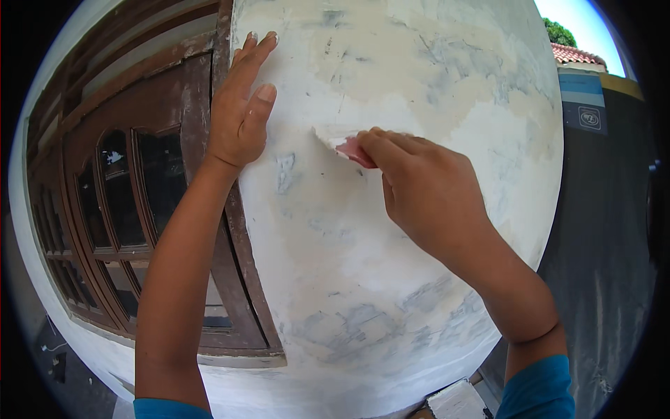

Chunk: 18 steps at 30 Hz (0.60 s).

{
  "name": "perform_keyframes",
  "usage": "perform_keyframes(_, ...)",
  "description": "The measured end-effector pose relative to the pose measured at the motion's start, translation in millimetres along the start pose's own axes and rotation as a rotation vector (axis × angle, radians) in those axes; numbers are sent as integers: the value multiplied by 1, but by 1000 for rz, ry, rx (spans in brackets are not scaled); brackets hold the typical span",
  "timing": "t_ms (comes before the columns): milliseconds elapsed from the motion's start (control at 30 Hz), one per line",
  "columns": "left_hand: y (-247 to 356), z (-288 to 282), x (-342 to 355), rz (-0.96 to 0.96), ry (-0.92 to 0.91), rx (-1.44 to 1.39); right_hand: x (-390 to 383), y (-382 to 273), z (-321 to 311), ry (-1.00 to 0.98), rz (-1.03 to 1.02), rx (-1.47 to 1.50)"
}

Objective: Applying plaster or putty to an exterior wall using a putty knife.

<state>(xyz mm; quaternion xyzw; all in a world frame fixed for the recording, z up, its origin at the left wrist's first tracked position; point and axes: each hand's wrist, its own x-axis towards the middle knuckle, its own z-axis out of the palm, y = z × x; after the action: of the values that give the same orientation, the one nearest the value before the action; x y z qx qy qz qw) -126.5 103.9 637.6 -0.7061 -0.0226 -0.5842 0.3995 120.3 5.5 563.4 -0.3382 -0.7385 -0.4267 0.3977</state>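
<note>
My right hand (426, 192) grips a small putty knife with a pink handle (356, 148), its whitened blade against the patchy white wall (433, 70) near the middle of the view. My left hand (241, 119) is open, fingers pointing up, lying at the wall's left edge beside the brown wooden window frame (220, 56). The wall shows beige and grey patches around the blade.
A wooden window (129, 188) with dark panes fills the left. A dark panel (593, 244) with a blue sheet on it stands at the right, below a red tiled roof (576, 57) and tree (558, 31). A white container (457, 401) sits at bottom right.
</note>
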Motion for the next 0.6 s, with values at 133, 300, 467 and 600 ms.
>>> perform_keyframes(133,2,-5,1,9,7,12,77,44,-13,325,138,-172)
perform_keyframes(300,-2,6,4,34,9,-27,88,65,38,396,-178,-143)
perform_keyframes(467,-1,-3,-2,8,-12,32,7,31,30,290,-256,-90)
perform_keyframes(600,-4,-6,-1,17,-22,34,44,30,-19,119,-89,-148)
